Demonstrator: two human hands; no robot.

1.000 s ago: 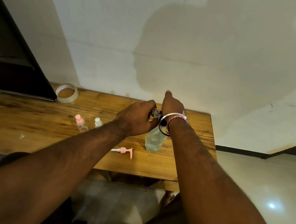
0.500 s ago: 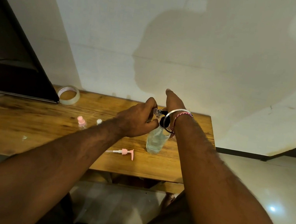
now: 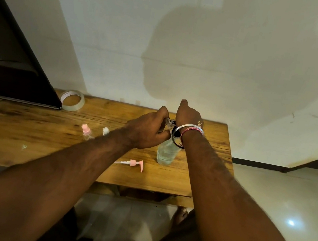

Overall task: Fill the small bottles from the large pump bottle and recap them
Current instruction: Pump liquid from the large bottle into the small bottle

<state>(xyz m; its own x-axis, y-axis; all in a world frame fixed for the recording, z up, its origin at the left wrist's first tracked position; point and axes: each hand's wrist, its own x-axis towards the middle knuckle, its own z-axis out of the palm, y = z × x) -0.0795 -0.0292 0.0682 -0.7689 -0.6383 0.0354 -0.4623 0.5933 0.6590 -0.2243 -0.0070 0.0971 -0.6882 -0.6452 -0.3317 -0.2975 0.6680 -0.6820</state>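
Forearms: I see both reach from the near edge toward 12 o'clock and meet over the right half of the wooden table [image 3: 26,137].
Pump head: pink, lying on its side on the table at 6 o'clock of the hands [image 3: 133,163], tube pointing to 9 o'clock, apart from every bottle.
Large bottle: clear, upright [image 3: 166,152], standing on the table under the two hands; I read liquid in its lower part.
Left hand: curled [image 3: 146,131], gripping a small clear bottle [image 3: 169,121] held tilted at the large bottle's top.
Right hand: arched over the large bottle's top [image 3: 188,115], wrist bearing a metal bangle and a pink thread; I cannot tell whether its fingers press or grip, as they are hidden behind the hand.
Spare small bottles: a pink-capped one [image 3: 86,130] and a white-capped one [image 3: 105,131], upright, at 9 o'clock of the left hand.
Tape roll: clear, at the far edge near 10 o'clock [image 3: 72,100], just beside a dark monitor [image 3: 6,67].
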